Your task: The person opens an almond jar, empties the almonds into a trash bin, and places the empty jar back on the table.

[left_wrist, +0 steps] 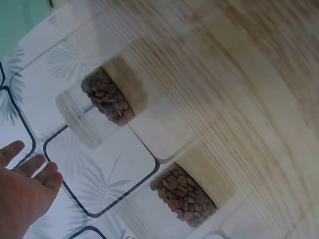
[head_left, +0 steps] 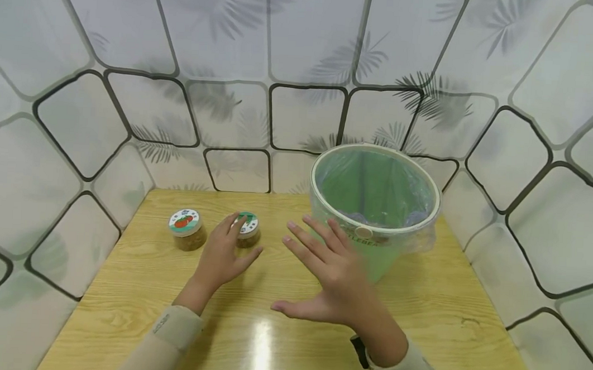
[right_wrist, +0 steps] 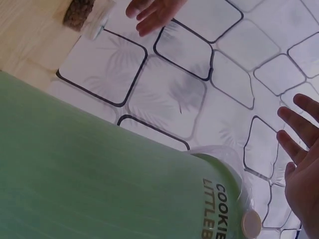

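In the head view my left hand [head_left: 222,257] hovers between two small clear jars, fingers spread and holding nothing. The left jar [head_left: 188,232] has a lid with a red tomato picture; the right jar [head_left: 249,231], partly behind my fingers, has a green and white lid. Brown bean-like pieces [left_wrist: 182,195] lie inside them in the left wrist view, where the left hand [left_wrist: 27,191] is apart from both. My right hand [head_left: 334,276] is spread wide and empty, in front of a green bin [head_left: 383,259] in the head view. The right hand [right_wrist: 305,169] also shows in the right wrist view.
The bin has a cream rim [head_left: 437,195], a clear plastic liner [head_left: 410,216] and printed lettering. It stands at the back right of the wooden table [head_left: 288,346]. Patterned cloth walls [head_left: 305,118] enclose the back and both sides.
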The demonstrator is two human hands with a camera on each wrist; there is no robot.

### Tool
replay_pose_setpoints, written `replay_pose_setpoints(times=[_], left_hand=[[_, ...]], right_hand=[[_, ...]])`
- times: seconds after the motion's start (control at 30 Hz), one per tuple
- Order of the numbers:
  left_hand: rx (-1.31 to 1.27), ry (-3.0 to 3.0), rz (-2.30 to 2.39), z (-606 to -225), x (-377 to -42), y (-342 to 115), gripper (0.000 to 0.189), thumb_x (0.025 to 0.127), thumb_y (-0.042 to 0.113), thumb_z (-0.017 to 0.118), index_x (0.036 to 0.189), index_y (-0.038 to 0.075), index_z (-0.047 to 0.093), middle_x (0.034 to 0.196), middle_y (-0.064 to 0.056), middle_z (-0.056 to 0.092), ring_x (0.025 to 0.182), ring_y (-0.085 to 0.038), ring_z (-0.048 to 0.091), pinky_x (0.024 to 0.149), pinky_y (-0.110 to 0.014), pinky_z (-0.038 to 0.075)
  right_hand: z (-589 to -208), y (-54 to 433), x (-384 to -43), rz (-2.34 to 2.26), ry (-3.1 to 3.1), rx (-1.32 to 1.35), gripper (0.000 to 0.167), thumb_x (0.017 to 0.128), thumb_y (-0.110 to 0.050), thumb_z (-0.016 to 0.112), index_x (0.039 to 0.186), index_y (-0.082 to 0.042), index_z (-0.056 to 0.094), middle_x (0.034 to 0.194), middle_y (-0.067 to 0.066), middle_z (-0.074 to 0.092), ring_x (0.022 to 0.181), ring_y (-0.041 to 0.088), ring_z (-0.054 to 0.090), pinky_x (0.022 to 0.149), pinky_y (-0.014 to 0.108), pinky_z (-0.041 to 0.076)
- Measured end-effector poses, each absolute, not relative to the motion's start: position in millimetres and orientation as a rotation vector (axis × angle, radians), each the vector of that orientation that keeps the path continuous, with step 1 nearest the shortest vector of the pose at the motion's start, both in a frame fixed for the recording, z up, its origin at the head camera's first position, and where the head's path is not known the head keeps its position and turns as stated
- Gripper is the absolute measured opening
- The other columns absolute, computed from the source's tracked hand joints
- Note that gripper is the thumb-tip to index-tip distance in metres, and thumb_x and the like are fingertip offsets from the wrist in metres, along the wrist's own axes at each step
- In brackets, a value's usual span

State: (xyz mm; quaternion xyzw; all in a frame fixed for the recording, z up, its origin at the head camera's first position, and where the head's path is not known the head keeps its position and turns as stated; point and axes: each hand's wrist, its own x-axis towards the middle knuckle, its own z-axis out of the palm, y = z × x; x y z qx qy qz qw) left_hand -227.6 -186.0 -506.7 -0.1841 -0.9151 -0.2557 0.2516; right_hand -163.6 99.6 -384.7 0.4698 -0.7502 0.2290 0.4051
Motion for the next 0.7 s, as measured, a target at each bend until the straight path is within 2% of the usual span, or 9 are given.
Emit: replay_pose_setpoints(times=[0.1, 0.2, 0.43, 0.7], left_hand=[[-0.466, -2.540, -0.711, -506, -226, -188, 0.083, 0.091, 0.046, 0.083, 0.151, -0.003, 0.054, 0.154, -0.033, 0.051, 0.138, -0.055, 0.054, 0.112, -0.070, 0.047], [-0.435, -2.590, -0.729, -505, -225, -189, 0.084, 0.092, 0.048, 0.081, 0.154, -0.001, 0.051, 0.157, -0.032, 0.047, 0.141, -0.055, 0.050, 0.114, -0.070, 0.044], [-0.390, -2.669, -0.738, -506, -226, -192, 0.081, 0.096, 0.046, 0.078, 0.156, 0.001, 0.048, 0.161, -0.031, 0.043, 0.145, -0.055, 0.046, 0.117, -0.071, 0.041], [-0.416, -2.634, -0.745, -509, -230, -194, 0.076, 0.096, 0.038, 0.080, 0.153, -0.002, 0.051, 0.158, -0.034, 0.046, 0.142, -0.057, 0.048, 0.113, -0.073, 0.043]], right_hand=[[-391, 94, -164, 0.575, -1.912, 1.216, 0.102, 0.067, -0.070, 0.090, 0.146, -0.011, 0.065, 0.150, 0.008, 0.066, 0.145, 0.034, 0.055, 0.129, 0.054, 0.032], [-400, 89, -166, 0.592, -1.946, 1.246, 0.102, 0.065, -0.069, 0.092, 0.146, -0.013, 0.065, 0.149, 0.006, 0.066, 0.145, 0.032, 0.056, 0.129, 0.052, 0.034], [-424, 80, -174, 0.763, -2.061, 1.342, 0.095, 0.070, -0.061, 0.094, 0.145, -0.011, 0.065, 0.147, 0.006, 0.067, 0.141, 0.028, 0.060, 0.119, 0.047, 0.049], [-443, 77, -182, 0.946, -2.228, 1.316, 0.087, 0.079, -0.054, 0.091, 0.149, -0.014, 0.061, 0.150, 0.003, 0.065, 0.138, 0.024, 0.061, 0.113, 0.046, 0.053]])
